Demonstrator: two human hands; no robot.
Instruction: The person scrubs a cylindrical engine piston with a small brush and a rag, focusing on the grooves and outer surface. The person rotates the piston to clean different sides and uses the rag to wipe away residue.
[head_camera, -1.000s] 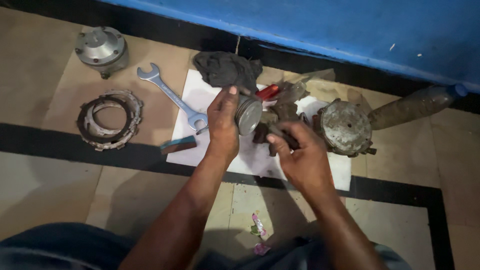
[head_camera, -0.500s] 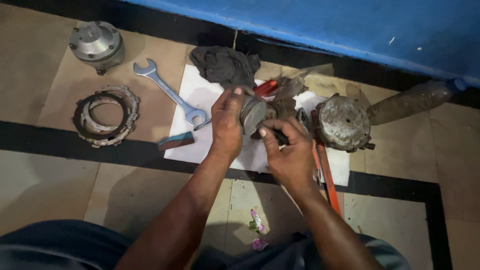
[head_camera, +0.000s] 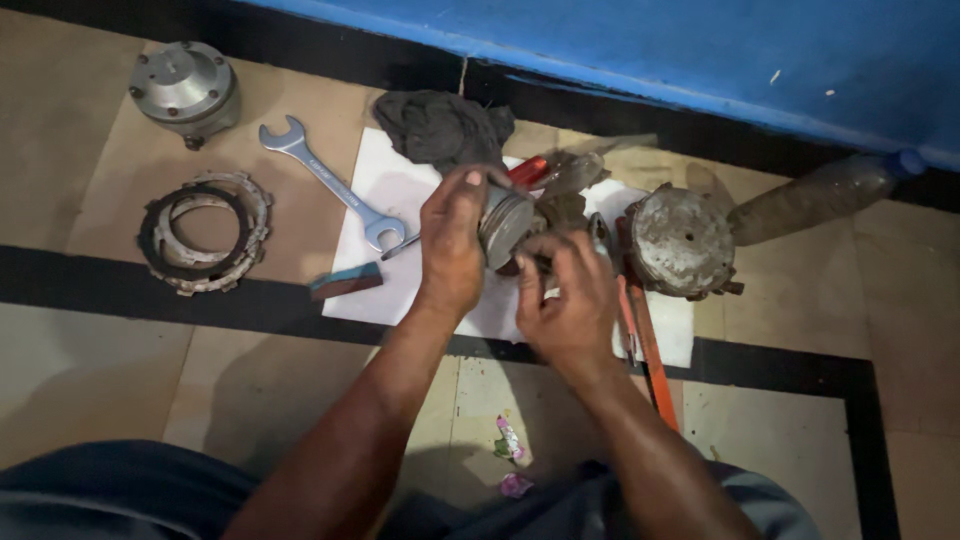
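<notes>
Left hand (head_camera: 452, 240) is clenched around a grey ribbed metal cylinder (head_camera: 505, 225); right hand (head_camera: 568, 300) grips its dirty lower end, above white paper sheet (head_camera: 400, 180)

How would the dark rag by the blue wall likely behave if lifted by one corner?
The dark rag lies crumpled in soft folds, so it would probably hang limp. It looks thin, likely light. It seems soiled, perhaps greasy to the touch.

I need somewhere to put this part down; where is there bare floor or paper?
Bare paper lies between the spanner and the left hand. Bare tile shows left of the ring stack and near the black stripe. It is crowded around the right hand, the rag and the round housing.
</notes>
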